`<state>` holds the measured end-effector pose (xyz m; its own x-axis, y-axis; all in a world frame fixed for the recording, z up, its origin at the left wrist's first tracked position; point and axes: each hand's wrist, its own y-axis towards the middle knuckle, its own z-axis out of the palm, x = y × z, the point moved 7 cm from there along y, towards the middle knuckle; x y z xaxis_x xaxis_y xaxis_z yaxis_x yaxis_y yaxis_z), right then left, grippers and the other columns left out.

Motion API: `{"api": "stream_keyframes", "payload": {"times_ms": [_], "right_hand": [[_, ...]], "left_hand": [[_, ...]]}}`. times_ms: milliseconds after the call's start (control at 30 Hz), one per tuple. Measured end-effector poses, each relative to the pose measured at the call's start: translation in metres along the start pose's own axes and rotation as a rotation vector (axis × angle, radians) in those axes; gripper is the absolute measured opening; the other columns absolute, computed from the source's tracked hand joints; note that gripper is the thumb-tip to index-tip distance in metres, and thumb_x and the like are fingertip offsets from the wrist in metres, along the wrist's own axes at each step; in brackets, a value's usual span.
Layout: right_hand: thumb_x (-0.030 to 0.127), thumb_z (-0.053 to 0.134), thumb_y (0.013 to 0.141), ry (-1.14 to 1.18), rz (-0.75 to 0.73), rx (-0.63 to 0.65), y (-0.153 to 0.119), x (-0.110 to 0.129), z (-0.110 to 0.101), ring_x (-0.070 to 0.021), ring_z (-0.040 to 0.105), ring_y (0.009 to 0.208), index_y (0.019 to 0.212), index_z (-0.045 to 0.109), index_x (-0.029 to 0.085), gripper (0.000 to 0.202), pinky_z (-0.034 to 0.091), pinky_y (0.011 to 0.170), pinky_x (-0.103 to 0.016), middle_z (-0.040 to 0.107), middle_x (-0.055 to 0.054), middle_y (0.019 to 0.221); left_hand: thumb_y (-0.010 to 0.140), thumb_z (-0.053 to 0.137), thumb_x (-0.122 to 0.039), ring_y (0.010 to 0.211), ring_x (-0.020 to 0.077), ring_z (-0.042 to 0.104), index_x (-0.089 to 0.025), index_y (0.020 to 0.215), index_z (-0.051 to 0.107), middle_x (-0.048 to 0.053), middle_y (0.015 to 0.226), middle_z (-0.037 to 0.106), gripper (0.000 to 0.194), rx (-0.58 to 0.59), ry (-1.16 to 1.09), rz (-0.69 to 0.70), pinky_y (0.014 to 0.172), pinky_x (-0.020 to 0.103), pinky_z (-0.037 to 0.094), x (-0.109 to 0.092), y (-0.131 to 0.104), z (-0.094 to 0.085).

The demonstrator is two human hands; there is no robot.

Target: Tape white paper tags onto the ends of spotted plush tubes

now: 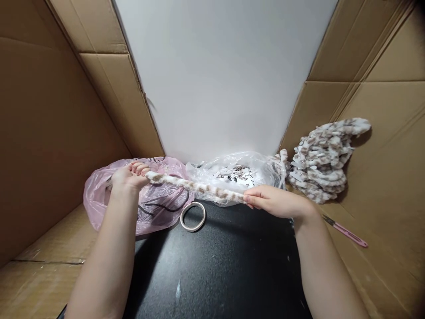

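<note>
A fluffy white-and-brown fabric strip [199,187] is stretched between my two hands, sloping slightly down to the right. My left hand [130,176] is closed on its left end, palm turned up. The fingertips of my right hand [265,200] pinch its right end. Below my left hand lies a pink plastic bag [99,190] with dark cords [162,204] in and on it. Behind the strip sits a clear plastic bag [215,166] holding many small white tags [237,175]. A roll of tape [193,217] rests on the black table [212,261] beneath the strip.
At the right is a heap of similar fluffy strips [327,164]. A pink-handled cutter [347,231] lies on the cardboard to the right. Cardboard walls [59,110] rise on both sides, with a white panel [219,79] at the back.
</note>
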<state>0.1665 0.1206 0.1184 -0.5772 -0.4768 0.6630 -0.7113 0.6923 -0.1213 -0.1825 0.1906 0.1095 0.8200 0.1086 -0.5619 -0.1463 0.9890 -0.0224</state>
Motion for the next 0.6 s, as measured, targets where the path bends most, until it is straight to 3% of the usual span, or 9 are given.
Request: {"api": "stream_keyframes", "payload": {"times_ms": [167, 333, 400, 467, 600], "right_hand": [[0.035, 0.038, 0.094, -0.018, 0.010, -0.029, -0.002, -0.001, -0.002, -0.0140, 0.044, 0.064, 0.069, 0.049, 0.018, 0.032, 0.035, 0.061, -0.026, 0.049, 0.001, 0.066], [0.031, 0.044, 0.091, -0.048, 0.171, 0.009, 0.007, -0.008, 0.012, -0.0155, 0.053, 0.061, 0.070, 0.058, 0.016, 0.030, 0.037, 0.059, -0.027, 0.059, -0.002, 0.066], [0.031, 0.049, 0.090, -0.018, 0.186, 0.022, 0.012, -0.005, 0.020, -0.0178, 0.059, 0.067, 0.081, 0.064, 0.016, 0.023, 0.041, 0.063, -0.029, 0.067, -0.005, 0.076], [0.032, 0.055, 0.088, 0.024, 0.124, -0.043, 0.017, 0.004, 0.023, -0.0213, 0.063, 0.083, 0.099, 0.066, 0.016, 0.022, 0.045, 0.073, -0.032, 0.070, -0.008, 0.095], [0.035, 0.061, 0.086, 0.199, -0.053, -0.213, 0.029, 0.021, 0.027, -0.0252, 0.059, 0.107, 0.125, 0.056, 0.020, 0.042, 0.046, 0.088, -0.039, 0.062, -0.012, 0.121]], "left_hand": [[0.094, 0.009, -0.005, 0.034, 0.0082, 0.009, -0.017, 0.059, 0.008, -0.005, 0.042, 0.008, 0.037, -0.058, -0.043, 0.078, 0.034, 0.020, 0.011, -0.008, -0.010, 0.006], [0.095, 0.025, -0.008, 0.036, 0.0074, 0.017, -0.018, 0.059, 0.024, -0.007, 0.045, 0.018, 0.038, 0.024, -0.036, 0.102, 0.035, 0.019, 0.018, -0.001, -0.032, 0.040], [0.094, 0.029, -0.009, 0.037, 0.0071, 0.020, -0.018, 0.062, 0.033, -0.007, 0.048, 0.023, 0.034, 0.099, 0.015, 0.059, 0.035, 0.019, 0.018, 0.013, -0.042, 0.060], [0.095, 0.029, -0.013, 0.037, 0.0069, 0.020, -0.017, 0.065, 0.041, -0.007, 0.051, 0.024, 0.032, 0.226, 0.140, -0.040, 0.035, 0.017, 0.018, 0.037, -0.053, 0.081], [0.092, 0.038, -0.024, 0.039, 0.0070, 0.025, -0.015, 0.066, 0.051, -0.006, 0.053, 0.025, 0.031, 0.382, 0.295, -0.230, 0.037, 0.015, 0.025, 0.085, -0.071, 0.103]]}}
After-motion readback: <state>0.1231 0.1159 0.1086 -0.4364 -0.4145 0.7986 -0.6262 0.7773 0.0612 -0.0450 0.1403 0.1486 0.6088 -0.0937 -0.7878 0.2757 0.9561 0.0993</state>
